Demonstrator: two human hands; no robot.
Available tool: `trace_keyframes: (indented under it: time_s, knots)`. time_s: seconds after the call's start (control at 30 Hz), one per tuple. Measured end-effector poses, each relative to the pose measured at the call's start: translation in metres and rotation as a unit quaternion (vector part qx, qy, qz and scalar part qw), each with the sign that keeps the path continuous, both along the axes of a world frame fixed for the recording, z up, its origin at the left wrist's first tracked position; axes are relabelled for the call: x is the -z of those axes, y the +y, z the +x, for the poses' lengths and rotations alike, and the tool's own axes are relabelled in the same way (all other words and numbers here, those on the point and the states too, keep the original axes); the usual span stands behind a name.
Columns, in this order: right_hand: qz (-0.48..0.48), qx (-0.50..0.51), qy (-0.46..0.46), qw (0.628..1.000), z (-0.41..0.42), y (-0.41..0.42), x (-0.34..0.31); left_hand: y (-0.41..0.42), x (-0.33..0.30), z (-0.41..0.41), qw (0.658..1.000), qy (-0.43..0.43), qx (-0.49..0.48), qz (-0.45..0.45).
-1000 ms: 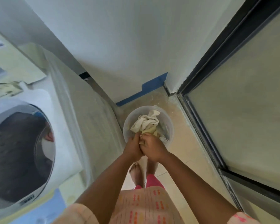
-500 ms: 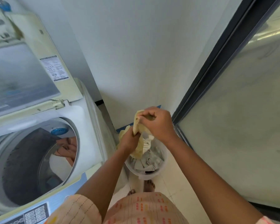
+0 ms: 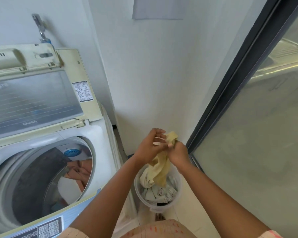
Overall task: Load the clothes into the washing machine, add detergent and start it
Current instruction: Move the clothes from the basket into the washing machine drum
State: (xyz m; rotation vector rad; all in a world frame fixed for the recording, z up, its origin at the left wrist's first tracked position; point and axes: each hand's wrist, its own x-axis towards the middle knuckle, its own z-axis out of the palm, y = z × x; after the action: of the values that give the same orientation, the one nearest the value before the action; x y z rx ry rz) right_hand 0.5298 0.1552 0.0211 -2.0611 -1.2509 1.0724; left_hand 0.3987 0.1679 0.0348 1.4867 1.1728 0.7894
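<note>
Right hand (image 3: 176, 152) is closed around the upper end of the yellow garment (image 3: 159, 170), gripping it near the top where a bunched fold stands proud of the fist. Our left hand (image 3: 150, 147) is only partly closed, fingers loosely curled and spread against the same bunch, and we cannot tell whether it has a firm pinch or merely steadies the cloth. We judge the two-handed hold serves to gather the loose fabric into one manageable lump so that no tail drags when it is carried across.

Below the hands the garment hangs down, its lower end at or just inside the mouth of the bucket (image 3: 176, 201), which stands on the floor just beside the washing machine (image 3: 100, 134). It hangs above other pale clothes (image 3: 162, 191) heaped in the bucket. We cannot tell whether it is clear of that pile.

To our left the machine's lid (image 3: 33, 100) is propped upright against the back panel, leaving the drum (image 3: 41, 182) open and unobstructed; orange and white items (image 3: 79, 170) already lie inside. The bucket's placement keeps each transfer short.

We assess the loading step as under way, with several pieces remaining in the bucket. No detergent container is visible. The control panel (image 3: 43, 228) at the front edge is not being touched, so dosing and starting appear outstanding. A trailing hem catching the bucket rim is the chief hazard.
</note>
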Motion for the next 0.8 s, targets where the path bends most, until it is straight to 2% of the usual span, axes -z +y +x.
trace_keyframes:
  time_s: [0.1, 0.17, 0.23, 0.33, 0.4, 0.5, 0.57, 0.67, 0.73, 0.8]
  knots:
    - [-0.01, 0.131, 0.142, 0.981, 0.007, 0.003, -0.011, -0.009, 0.012, -0.017, 0.994, 0.1, 0.043, -0.015]
    - [-0.042, 0.182, 0.282, 0.941, 0.007, 0.006, -0.022, -0.017, 0.021, -0.022, 0.985, 0.145, 0.075, -0.062]
    - [-0.072, 0.2, 0.404, 0.89, 0.004, 0.008, -0.033, -0.024, 0.026, -0.02, 0.987, 0.139, 0.041, -0.072]
    - [-0.079, 0.204, 0.447, 0.867, -0.003, 0.004, -0.035, -0.03, 0.025, -0.015, 0.994, 0.09, -0.041, -0.044]
    - [-0.06, 0.211, 0.396, 0.892, -0.005, 0.002, -0.023, -0.032, 0.022, -0.014, 0.994, 0.098, -0.052, -0.02]
    - [0.006, 0.237, 0.22, 0.946, 0.0, -0.003, -0.009, -0.031, 0.016, -0.014, 0.991, 0.084, -0.106, -0.01]
    - [0.068, 0.202, 0.1, 0.972, 0.005, -0.008, -0.009, -0.026, 0.013, -0.016, 0.985, 0.09, -0.146, 0.003]
    - [0.135, 0.04, -0.027, 0.99, 0.013, -0.011, -0.009, -0.02, 0.012, -0.015, 0.98, 0.122, -0.157, 0.026]
    - [0.105, -0.118, -0.068, 0.985, 0.013, -0.012, -0.007, -0.019, 0.012, -0.012, 0.984, 0.106, -0.139, 0.032]
    - [0.056, -0.213, -0.076, 0.972, 0.009, -0.015, -0.002, -0.019, 0.012, -0.009, 0.99, 0.078, -0.111, 0.041]
